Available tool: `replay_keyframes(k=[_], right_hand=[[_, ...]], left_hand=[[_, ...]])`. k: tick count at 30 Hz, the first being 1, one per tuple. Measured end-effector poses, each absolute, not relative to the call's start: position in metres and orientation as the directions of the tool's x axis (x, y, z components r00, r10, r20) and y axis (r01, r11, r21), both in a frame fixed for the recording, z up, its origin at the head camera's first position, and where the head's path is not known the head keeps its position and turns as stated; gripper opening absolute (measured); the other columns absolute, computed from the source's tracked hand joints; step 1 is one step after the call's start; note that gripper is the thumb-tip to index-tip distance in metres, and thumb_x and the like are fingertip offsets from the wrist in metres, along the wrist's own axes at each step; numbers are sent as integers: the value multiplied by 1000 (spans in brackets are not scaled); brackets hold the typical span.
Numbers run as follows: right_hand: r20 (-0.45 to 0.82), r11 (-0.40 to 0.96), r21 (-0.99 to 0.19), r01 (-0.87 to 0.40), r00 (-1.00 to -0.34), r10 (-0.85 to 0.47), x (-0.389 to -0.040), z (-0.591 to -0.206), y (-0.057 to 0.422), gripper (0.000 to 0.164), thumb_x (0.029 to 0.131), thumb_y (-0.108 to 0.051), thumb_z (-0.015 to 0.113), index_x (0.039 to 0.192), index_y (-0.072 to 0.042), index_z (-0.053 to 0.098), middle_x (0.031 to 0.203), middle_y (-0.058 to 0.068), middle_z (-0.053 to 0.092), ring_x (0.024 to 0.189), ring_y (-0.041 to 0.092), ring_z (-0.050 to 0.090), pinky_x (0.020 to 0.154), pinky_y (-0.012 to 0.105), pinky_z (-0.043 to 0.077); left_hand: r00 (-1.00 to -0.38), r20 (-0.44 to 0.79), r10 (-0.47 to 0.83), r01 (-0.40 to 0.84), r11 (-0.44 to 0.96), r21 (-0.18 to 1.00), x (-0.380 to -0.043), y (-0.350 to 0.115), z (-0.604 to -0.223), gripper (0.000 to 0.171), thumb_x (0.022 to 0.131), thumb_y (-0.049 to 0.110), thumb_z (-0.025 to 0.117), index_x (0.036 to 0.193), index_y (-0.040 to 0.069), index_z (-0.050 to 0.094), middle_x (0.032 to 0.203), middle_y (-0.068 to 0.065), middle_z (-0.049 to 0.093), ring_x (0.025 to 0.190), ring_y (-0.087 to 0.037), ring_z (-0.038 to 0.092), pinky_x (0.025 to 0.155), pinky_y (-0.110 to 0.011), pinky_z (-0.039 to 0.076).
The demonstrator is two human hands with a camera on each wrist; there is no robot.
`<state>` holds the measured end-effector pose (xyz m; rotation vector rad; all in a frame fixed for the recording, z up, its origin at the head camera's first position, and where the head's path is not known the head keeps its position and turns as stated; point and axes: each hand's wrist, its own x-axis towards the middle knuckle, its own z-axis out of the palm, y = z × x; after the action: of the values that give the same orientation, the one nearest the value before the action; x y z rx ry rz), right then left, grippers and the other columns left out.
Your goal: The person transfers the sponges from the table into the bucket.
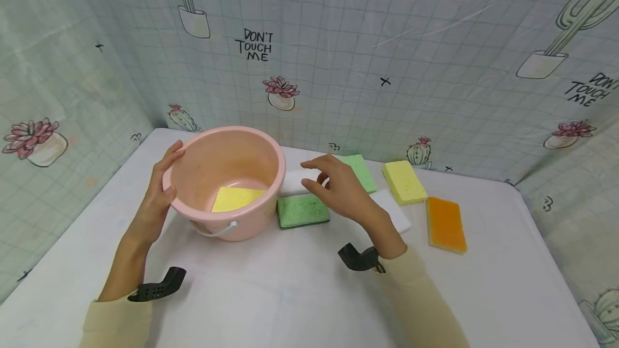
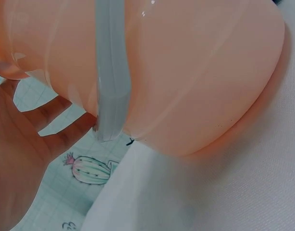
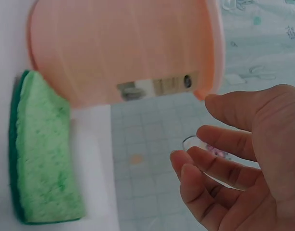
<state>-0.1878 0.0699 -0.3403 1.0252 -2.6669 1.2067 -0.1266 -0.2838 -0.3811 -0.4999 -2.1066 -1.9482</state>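
In the head view a pink bucket (image 1: 263, 211) stands at left centre with a yellow sponge (image 1: 236, 198) inside. My left hand (image 1: 157, 192) rests against the bucket's left side at the rim. Its fingers lie nearly straight along the outer wall, while the thumb sits lower by the rim. The bucket's white handle (image 2: 111, 72) hangs down in the left wrist view. Right of the bucket, my right hand (image 1: 338, 187) hovers with fingers loosely bent and nothing between them. Below it is a green sponge (image 3: 49, 149) with a dark green scouring side, close beside the bucket.
Behind the right hand lie a light green sponge (image 1: 360, 171) and white sponges (image 1: 393, 211), partly covered by it. A yellow sponge (image 1: 404, 181) and an orange sponge (image 1: 446, 224) lie farther right on the white table (image 1: 271, 294). Patterned cloth (image 1: 329, 58) encloses the back and sides.
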Motion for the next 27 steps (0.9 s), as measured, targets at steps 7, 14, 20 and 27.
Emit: replay_keyframes(k=[7, 14, 20, 27], right_hand=[[234, 490, -694, -528, -809, -539, -189, -372, 86, 38, 90, -27, 67, 124, -11, 63, 119, 0, 58, 77, 12, 57, 63, 29, 48], [187, 476, -743, -470, -829, -527, -188, -403, 101, 47, 87, -31, 71, 127, -11, 60, 125, 2, 56, 76, 15, 56, 64, 29, 47], [151, 461, -766, -448, -822, -548, -187, -423, 108, 57, 82, -29, 76, 132, -8, 56, 130, 6, 51, 74, 16, 56, 65, 26, 47], [186, 434, -762, -481, -804, -565, -188, -436, 109, 63, 79, -21, 80, 134, -6, 53, 134, 9, 46, 74, 18, 55, 64, 27, 46]], left_hand=[[-915, 393, 95, 400, 59, 915, -127, -284, -382, 60, 90, 19, 45, 149, 20, 30, 159, 2, 7, 143, -23, 5, 112, -52, 2], [-911, 399, 100, 406, 53, 912, -126, -284, -382, 60, 91, 19, 45, 149, 19, 30, 159, 1, 6, 143, -23, 5, 112, -51, 5], [-911, 400, 101, 407, 62, 911, -127, -284, -383, 61, 90, 18, 44, 149, 18, 29, 159, 1, 6, 142, -23, 7, 113, -47, 9], [-913, 394, 103, 401, 57, 914, -126, -285, -382, 60, 91, 19, 45, 149, 19, 29, 159, 2, 6, 143, -23, 6, 112, -50, 7]])
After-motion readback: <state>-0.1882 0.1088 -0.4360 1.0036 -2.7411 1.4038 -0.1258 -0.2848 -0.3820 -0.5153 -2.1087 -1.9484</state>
